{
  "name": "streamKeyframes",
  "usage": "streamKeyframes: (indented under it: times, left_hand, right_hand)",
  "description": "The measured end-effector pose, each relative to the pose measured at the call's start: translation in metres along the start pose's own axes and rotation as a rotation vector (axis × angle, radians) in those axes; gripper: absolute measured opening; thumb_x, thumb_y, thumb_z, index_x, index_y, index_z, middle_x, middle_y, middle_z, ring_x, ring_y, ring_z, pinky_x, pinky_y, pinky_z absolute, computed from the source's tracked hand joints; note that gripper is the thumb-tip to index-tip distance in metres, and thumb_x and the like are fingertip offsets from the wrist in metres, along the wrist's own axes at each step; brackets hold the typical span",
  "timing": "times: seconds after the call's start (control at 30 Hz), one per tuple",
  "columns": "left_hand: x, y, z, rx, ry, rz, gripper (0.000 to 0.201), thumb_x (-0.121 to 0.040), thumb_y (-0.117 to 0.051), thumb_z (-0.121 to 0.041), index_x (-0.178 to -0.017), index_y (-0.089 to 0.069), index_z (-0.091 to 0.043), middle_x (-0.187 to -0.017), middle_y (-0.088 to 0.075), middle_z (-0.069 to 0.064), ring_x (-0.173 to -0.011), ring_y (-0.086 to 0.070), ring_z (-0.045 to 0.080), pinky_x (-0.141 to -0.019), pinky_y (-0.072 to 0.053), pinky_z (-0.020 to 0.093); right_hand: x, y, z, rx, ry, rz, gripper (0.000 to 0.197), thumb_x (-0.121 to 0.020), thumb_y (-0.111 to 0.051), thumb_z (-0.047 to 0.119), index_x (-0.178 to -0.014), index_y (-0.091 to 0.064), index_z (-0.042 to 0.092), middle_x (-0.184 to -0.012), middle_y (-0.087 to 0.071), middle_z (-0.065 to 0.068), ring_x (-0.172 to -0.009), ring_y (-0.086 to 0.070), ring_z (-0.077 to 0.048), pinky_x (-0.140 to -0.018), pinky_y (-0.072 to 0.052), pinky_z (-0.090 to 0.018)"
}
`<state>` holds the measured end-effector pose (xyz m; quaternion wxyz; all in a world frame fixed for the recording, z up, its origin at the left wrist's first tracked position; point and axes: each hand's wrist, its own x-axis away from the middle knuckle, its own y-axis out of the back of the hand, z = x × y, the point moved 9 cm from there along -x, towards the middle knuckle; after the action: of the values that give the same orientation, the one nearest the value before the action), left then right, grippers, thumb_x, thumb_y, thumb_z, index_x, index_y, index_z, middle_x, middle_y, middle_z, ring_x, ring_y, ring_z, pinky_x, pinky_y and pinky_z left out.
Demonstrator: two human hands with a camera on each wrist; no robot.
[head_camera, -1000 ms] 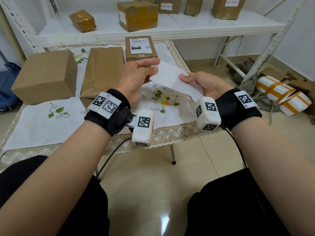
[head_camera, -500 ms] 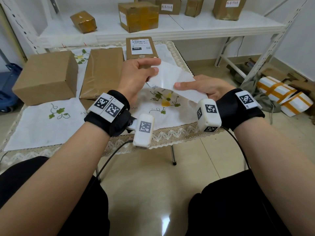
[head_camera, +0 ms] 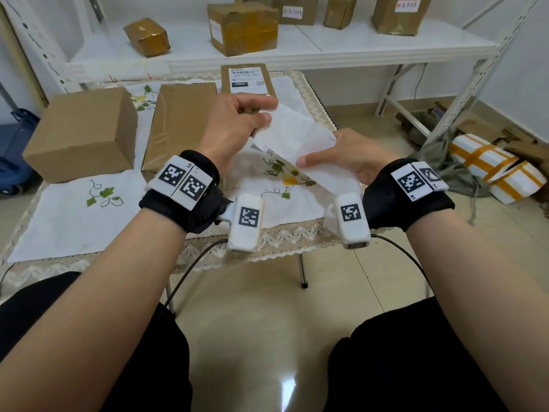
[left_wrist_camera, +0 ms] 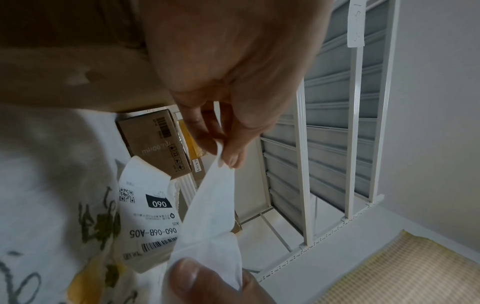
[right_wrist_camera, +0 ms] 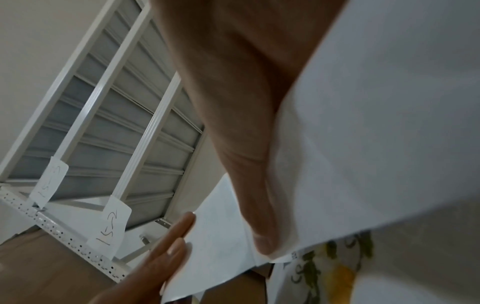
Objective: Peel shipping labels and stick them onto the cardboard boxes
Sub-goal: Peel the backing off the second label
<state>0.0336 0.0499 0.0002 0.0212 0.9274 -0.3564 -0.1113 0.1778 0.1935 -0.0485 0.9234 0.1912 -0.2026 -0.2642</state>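
My left hand (head_camera: pixel 264 115) pinches the top corner of a white label sheet (head_camera: pixel 300 138) above the table's right part. My right hand (head_camera: pixel 312 160) holds the sheet's lower end, thumb on top and fingers hidden beneath. In the left wrist view the left fingertips (left_wrist_camera: pixel 226 154) pinch the blank strip. The printed label (left_wrist_camera: pixel 148 216), marked 060-06B-A05, curls away under it. The right thumb (right_wrist_camera: pixel 259 236) presses on the sheet (right_wrist_camera: pixel 363 144). A big plain cardboard box (head_camera: pixel 80 135), a flat taped box (head_camera: pixel 178 120) and a small labelled box (head_camera: pixel 245 81) sit on the table.
The small table (head_camera: pixel 89 227) has a white embroidered cloth with a lace edge. A white shelf (head_camera: pixel 371 46) behind it carries several taped boxes. White parcels with orange tape (head_camera: pixel 499 171) lie on the floor at the right. My knees are under the near table edge.
My right thumb has slid down along the sheet toward me and slightly left. The left hand keeps its pinch on the top corner and has barely moved.
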Motion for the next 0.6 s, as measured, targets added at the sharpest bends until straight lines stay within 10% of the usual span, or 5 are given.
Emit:
streamKeyframes:
  times: [0.33,0.6]
  left_hand:
    - [-0.0008,0.0018,-0.0024,-0.034,-0.018,-0.01,0.025,-0.09,-0.068,0.004,-0.109,-0.077,-0.009,-0.112,-0.073,-0.004,-0.079,-0.059,0.007,-0.064,-0.047,0.014]
    - [0.0016,-0.0029,-0.0059,-0.046,-0.072,-0.009,0.026,-0.09,-0.07,0.0,-0.114,-0.076,-0.008,-0.116,-0.072,0.0,-0.081,-0.06,0.007,-0.069,-0.05,0.014]
  right_hand:
    - [0.0017,0.0064,0.0021,0.101,0.015,-0.036,0.022,-0.076,-0.089,0.019,-0.087,-0.07,0.015,-0.068,-0.072,0.007,-0.054,-0.068,-0.005,-0.048,-0.049,-0.016]
    - [-0.0027,-0.0002,0.0027,-0.017,0.061,-0.008,0.025,-0.078,-0.077,0.002,-0.103,-0.073,-0.002,-0.095,-0.076,-0.022,-0.089,-0.074,-0.036,-0.091,-0.059,-0.051]
